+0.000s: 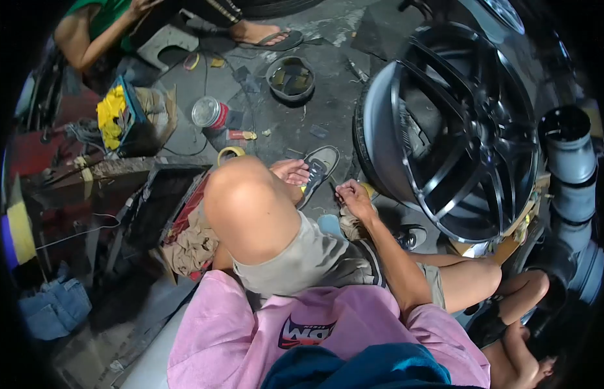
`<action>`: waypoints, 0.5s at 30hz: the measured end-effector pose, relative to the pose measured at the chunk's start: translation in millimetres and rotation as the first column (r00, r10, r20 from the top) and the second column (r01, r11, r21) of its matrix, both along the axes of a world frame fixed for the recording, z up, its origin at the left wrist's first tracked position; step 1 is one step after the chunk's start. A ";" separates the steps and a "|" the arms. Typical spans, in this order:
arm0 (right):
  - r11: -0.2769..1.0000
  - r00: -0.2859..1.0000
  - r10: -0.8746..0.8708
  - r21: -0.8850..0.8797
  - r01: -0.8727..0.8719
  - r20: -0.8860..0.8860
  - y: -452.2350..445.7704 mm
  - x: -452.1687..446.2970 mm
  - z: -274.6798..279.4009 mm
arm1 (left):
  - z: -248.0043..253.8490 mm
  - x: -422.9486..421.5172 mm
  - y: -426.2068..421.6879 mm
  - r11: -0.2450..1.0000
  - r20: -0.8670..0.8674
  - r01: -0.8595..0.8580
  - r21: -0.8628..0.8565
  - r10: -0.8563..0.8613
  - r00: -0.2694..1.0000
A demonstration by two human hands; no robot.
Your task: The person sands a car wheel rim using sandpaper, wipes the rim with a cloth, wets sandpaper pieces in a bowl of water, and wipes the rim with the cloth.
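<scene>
On a cluttered floor (331, 117), your right hand (357, 200) pinches narrowly above a cloth (350, 225); whether it holds anything, I cannot tell. Your left hand (291, 172), loosely open, is by your shoe (323, 160). Rightward stands a wheel (483, 129); farther, a bowl (290, 96).

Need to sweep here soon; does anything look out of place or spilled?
Yes: scraps lie strewn on the floor near the bowl and can, in no order, so that patch looks littered. I can't make out a definite spill.
</scene>
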State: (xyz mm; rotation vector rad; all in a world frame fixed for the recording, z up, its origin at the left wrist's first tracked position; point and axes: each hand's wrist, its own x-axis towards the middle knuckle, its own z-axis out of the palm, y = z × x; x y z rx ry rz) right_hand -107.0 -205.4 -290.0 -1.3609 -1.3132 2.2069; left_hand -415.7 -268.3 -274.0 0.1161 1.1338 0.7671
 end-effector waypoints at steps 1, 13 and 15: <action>0.988 0.996 0.026 0.147 -0.038 0.085 2.5 -3.2 -4.5 | 2.1 2.3 1.0 1.000 0.011 -0.013 -0.005 0.013 1.000; 0.559 0.919 0.030 0.756 -0.341 0.392 152.7 -222.1 76.1 | -31.4 18.6 -3.1 0.986 0.172 -0.168 0.008 0.164 0.971; 0.483 0.915 0.003 0.800 -0.355 0.403 178.9 -244.7 70.8 | -35.4 24.3 -4.0 0.975 0.169 -0.220 0.020 0.214 0.962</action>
